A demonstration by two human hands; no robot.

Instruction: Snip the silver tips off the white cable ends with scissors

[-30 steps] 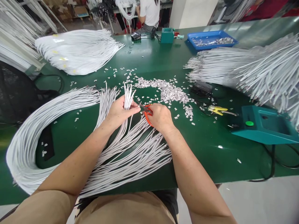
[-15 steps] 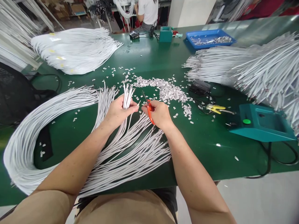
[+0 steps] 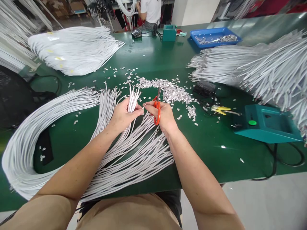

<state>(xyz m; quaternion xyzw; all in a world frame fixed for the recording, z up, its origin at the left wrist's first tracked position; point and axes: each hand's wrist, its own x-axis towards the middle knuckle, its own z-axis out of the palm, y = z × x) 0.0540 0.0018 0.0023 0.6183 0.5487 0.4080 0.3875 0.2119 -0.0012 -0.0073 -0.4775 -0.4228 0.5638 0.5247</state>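
Observation:
My left hand (image 3: 125, 115) is wrapped round a small bunch of white cables (image 3: 133, 100), the ends pointing up. A cable tip shows between its thumb and forefinger, close to the fingertips of my right hand (image 3: 163, 115). My right hand holds orange-handled scissors (image 3: 157, 111), their dark blades pointing up and away. Whether its fingertips also pinch the cable end is too small to tell. Loose white cables (image 3: 134, 169) fan out below my hands, and more cables (image 3: 106, 102) stand in a bundle left of my left hand. Small silvery pieces (image 3: 172, 91) are heaped beyond the scissors.
White cable bundles lie at the back left (image 3: 74, 48) and right (image 3: 220, 64). A blue tray (image 3: 216, 44) of small pieces stands at the back. On the right are a teal device (image 3: 268, 127) and yellow-handled tool (image 3: 220, 110). A person (image 3: 150, 11) is beyond the table.
The scissors in my right hand have turned upright, with their blades swung to the right and the handles more visible. My fingertips have come closer together. The view has shifted slightly.

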